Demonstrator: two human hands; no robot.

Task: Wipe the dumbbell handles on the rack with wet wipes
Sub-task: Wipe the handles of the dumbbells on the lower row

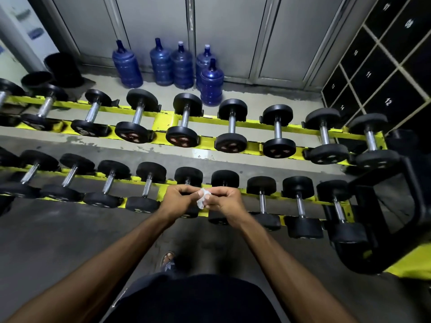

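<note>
Dumbbell handles (147, 187) line the yellow rack (205, 143) across mid-frame; at lower centre, left hand (179, 199) and right hand (225, 201) pinch a small crumpled wet wipe (202, 198) between them, probably unfolding it for wiping.

Your left hand (180, 201) and right hand (225, 202) hide the handles of two near-row dumbbells (188, 177); the wet wipe (202, 199) is mostly buried between them; the leftmost dumbbell (8, 88) runs off-frame; the weight markings (134, 136) are too blurred to read.
</note>
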